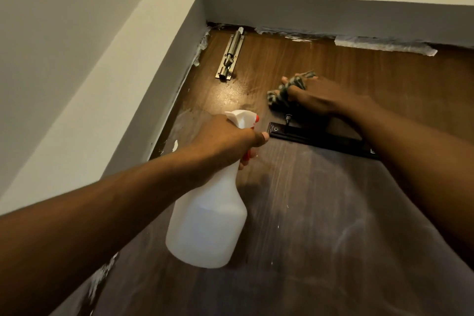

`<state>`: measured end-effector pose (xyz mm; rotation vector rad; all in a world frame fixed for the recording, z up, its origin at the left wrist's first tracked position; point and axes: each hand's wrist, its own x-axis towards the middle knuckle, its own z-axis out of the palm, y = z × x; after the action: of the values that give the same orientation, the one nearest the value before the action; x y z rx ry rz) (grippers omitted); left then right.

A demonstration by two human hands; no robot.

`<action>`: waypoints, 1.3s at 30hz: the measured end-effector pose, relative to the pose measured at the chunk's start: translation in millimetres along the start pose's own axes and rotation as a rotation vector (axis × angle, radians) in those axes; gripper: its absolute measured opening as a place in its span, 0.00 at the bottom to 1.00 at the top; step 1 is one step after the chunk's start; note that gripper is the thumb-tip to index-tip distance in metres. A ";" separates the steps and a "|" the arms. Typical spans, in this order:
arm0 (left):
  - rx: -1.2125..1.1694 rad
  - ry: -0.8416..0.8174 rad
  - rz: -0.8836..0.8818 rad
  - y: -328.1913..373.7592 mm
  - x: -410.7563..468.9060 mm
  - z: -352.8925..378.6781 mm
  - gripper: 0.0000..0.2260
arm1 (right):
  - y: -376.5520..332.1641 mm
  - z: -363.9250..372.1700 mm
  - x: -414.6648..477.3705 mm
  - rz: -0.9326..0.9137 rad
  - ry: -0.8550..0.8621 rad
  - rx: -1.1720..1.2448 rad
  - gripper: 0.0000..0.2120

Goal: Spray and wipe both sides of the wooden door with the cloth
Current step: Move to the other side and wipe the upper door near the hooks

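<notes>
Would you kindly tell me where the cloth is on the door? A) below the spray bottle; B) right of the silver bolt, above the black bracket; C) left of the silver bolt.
B: the right hand holds the cloth against the door right of the silver bolt, just above the black bracket.

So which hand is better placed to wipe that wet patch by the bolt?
The right hand, probably: it grips the cloth on the door, just beside the wet patch. The left hand holds the bottle.
</notes>
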<state>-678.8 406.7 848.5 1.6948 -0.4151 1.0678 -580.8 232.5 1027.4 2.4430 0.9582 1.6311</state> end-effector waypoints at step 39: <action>0.150 0.194 -0.012 -12.6 -44.7 -97.1 0.34 | -255.2 120.2 -55.0 -0.028 0.150 0.584 0.39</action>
<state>-737.7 488.4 810.7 1.7018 -0.2047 1.2682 -610.5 444.2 835.4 2.6386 1.6906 1.7352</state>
